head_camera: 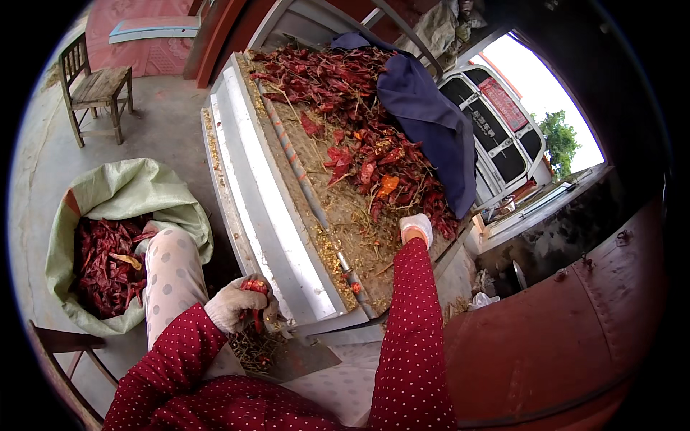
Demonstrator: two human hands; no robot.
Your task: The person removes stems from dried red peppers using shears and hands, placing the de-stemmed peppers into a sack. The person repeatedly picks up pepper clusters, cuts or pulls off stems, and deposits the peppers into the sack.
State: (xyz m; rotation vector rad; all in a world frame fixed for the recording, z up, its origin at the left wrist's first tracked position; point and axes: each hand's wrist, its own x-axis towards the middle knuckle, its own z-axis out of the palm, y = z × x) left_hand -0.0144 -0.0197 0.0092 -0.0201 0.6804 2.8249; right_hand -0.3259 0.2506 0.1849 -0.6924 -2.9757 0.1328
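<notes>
My left hand [234,306], in a pale knitted glove, is closed around a few dried red chilli peppers [253,286] beside my knee. On a flat metal truck bed [302,134] in front of me lies a large heap of dried red chilli peppers [372,156], stems among them. At the heap's near edge is my right hand [416,226], also gloved. Its fingers are hidden from this angle, so its grip does not show. A pale green woven sack [129,186] stands open by my leg, with dried red chillies [108,264] inside.
A dark blue cloth [431,129] drapes over the heap's far side. Stems [259,347] lie in a pile below my left hand. A wooden chair [99,91] stands at the upper left. A red metal surface [533,345] bounds the right side. Behind the bed is a parked vehicle [493,129].
</notes>
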